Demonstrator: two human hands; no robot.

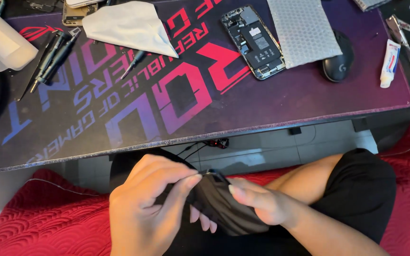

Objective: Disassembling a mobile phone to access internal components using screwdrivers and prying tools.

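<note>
Below the desk edge, over my lap, both hands grip a small black pouch [221, 204] of soft dark material. My left hand [143, 204] pinches its top edge with thumb and forefinger. My right hand [262, 204] holds the pouch from the right side, fingers curled under it. What is inside the pouch is hidden. On the desk mat [271, 102] above lies an opened phone [253, 41] with its insides showing, well apart from both hands.
A white cloth [129, 26], several dark screwdrivers [53, 54], a bubble-wrap sleeve [304, 28], a black mouse [338, 57] and a small white tube [390, 62] lie on the mat. A white container [1, 40] stands far left. Red quilted fabric [48, 218] covers the seat.
</note>
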